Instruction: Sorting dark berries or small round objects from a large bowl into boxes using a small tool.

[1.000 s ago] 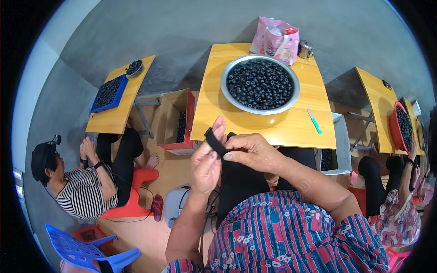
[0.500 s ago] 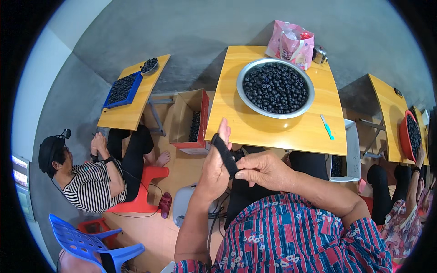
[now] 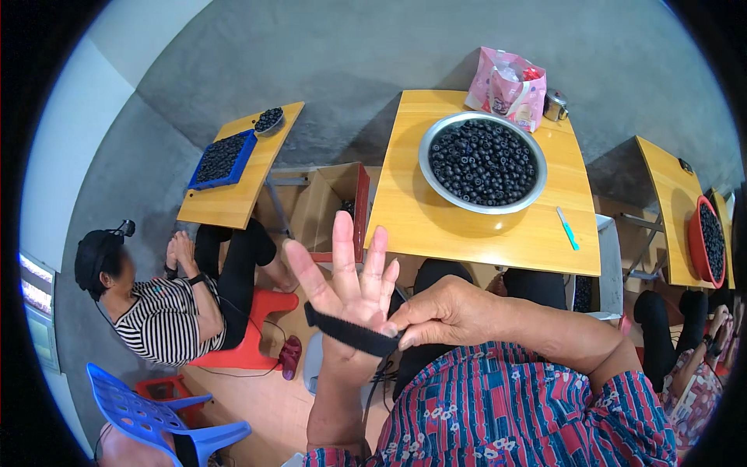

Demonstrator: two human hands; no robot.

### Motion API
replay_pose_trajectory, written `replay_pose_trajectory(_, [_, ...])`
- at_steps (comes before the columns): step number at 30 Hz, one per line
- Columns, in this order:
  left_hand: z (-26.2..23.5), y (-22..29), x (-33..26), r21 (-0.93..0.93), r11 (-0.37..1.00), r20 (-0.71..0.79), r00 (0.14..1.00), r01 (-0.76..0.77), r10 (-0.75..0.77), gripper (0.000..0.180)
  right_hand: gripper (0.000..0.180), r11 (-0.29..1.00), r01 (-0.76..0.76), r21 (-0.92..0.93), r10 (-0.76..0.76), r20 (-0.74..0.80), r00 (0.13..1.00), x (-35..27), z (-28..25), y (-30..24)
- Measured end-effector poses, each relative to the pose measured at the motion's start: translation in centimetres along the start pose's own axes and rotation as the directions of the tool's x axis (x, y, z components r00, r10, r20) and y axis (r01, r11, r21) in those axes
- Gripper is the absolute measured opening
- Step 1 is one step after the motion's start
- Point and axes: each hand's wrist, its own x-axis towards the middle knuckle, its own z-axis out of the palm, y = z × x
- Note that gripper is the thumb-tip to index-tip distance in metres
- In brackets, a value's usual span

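Got the left hand (image 3: 352, 300) spread wide, palm to the camera, with a black strap (image 3: 352, 333) across the base of it. Pinching the strap's end between thumb and fingers of the right hand (image 3: 451, 313), just beside the left palm, so pretty much together. Also spotting, on a yellow table (image 3: 412, 231) beyond both hands, a metal basin (image 3: 484, 207) of dark round pieces (image 3: 484, 163) and a teal-handled knife (image 3: 571, 234).

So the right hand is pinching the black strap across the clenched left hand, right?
Not clenched: the left hand is open, its fingers spread, as the head view shows. The right hand does pinch the black strap across it.
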Motion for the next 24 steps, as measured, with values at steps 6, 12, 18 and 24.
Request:
replay_pose_trajectory(6, [0.7, 0.2, 1.1, 0.212, 0.970, 0.019, 0.993, -0.121, 0.119, 0.122, 0.022, 0.993, 0.100, 0.066, -0.101, 0.012, 0.995, 0.3, -0.1, -1.1])
replay_pose_trajectory(12, [-0.3, -1.7, 2.8, 0.247, 0.944, -0.037, 0.975, 0.220, -0.218, 0.143, 0.019, 0.996, -0.042, 0.081, 0.038, 0.055, 0.998, -1.0, -0.7, 0.1])
replay_pose_trajectory(18, [0.3, -1.5, 3.0, 0.206, 0.968, 0.049, 0.990, -0.142, 0.135, 0.154, 0.023, 0.999, 0.021, -0.031, -0.020, 0.009, 1.000, 0.0, -1.2, -2.3])
replay_pose_trajectory(24, [2.4, 2.2, 3.7, -0.183, 0.962, 0.301, 0.919, -0.205, 0.253, 0.146, 0.022, 0.972, 0.225, -0.067, -0.213, 0.153, 0.965, 1.0, -1.7, -5.1])
